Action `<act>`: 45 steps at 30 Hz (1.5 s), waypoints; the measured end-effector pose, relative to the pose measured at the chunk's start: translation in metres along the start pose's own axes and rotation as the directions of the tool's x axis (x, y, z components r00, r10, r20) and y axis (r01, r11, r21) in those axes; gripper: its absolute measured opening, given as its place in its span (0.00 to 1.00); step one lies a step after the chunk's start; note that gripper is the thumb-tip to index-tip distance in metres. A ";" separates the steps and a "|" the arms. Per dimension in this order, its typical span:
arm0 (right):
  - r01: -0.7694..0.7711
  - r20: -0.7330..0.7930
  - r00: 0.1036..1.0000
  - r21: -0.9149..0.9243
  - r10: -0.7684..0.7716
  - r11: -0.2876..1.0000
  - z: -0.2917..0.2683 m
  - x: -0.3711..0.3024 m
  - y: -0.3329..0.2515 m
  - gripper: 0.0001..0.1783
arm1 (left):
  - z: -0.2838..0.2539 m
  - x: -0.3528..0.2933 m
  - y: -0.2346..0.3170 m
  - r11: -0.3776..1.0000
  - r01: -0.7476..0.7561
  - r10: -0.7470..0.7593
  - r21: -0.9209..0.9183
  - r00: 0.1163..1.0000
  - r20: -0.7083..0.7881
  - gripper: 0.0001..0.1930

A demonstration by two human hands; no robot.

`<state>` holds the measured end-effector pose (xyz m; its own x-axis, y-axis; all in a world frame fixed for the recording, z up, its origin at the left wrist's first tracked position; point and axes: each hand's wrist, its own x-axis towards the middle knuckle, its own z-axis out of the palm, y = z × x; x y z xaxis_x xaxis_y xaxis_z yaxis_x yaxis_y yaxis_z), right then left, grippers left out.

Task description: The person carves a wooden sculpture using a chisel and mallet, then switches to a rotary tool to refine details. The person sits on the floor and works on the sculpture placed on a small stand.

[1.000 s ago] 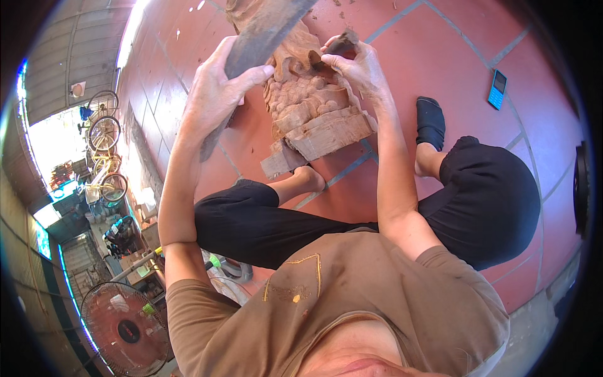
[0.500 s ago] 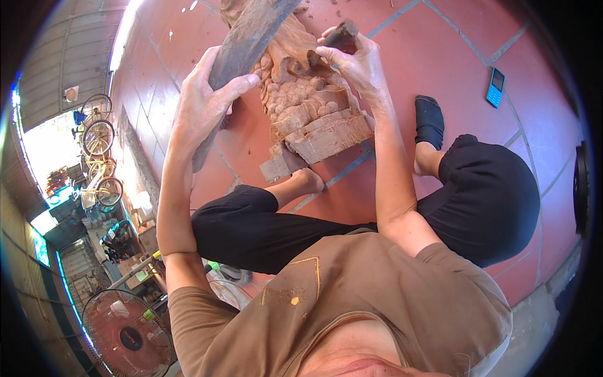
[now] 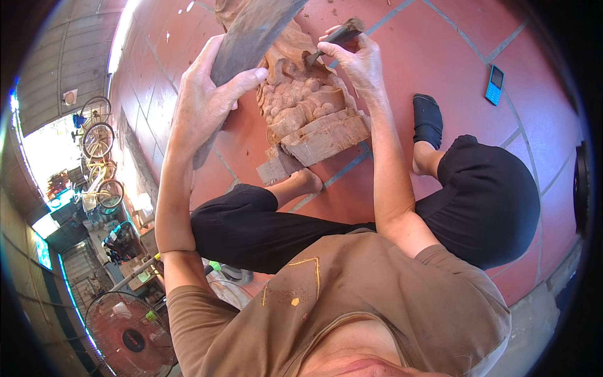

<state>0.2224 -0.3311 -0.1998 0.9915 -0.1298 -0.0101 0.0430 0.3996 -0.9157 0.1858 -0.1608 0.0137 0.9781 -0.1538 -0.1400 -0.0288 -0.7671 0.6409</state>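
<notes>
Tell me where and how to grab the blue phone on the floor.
Grasp the blue phone by its long edges near the middle, from above: it lies flat on the red floor with both sides unobstructed, and its narrow width should suit a pinch. The right hand is nearer, but holds a dark tool.

A glossy red tiled floor (image 3: 440, 38) with grey joints is spreading from eleven to four o'clock. Grey panelled sheeting (image 3: 63, 44) is rising at ten o'clock; white daylight (image 3: 47, 141) is glaring near nine, beside thin-wheeled bicycles (image 3: 98, 140). A round wire-caged fan (image 3: 133, 340) is standing near eight.
</notes>
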 end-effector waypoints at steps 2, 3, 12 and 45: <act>0.030 0.005 1.000 -0.043 -0.029 0.999 0.003 0.000 0.007 0.13 | 0.002 0.001 0.001 0.995 -0.097 0.097 0.021 0.995 -0.019 0.26; 0.046 0.004 0.999 -0.070 -0.046 0.996 0.007 -0.001 0.009 0.13 | 0.004 0.003 -0.003 0.979 -0.194 0.197 0.055 0.980 -0.043 0.26; 0.194 0.078 0.981 -0.316 -0.178 0.929 0.013 0.000 0.011 0.17 | 0.016 -0.001 0.017 0.964 -0.170 0.175 0.207 0.984 -0.010 0.30; 0.175 0.091 0.984 -0.279 -0.155 0.944 0.014 -0.009 0.007 0.14 | -0.010 -0.015 -0.013 0.999 0.048 -0.049 -0.015 0.995 -0.086 0.23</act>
<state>0.2158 -0.3148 -0.2005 0.9798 -0.1068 0.1691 0.1800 0.1013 -0.9784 0.1734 -0.1421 0.0154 0.9924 -0.0618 -0.1065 0.0215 -0.7645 0.6443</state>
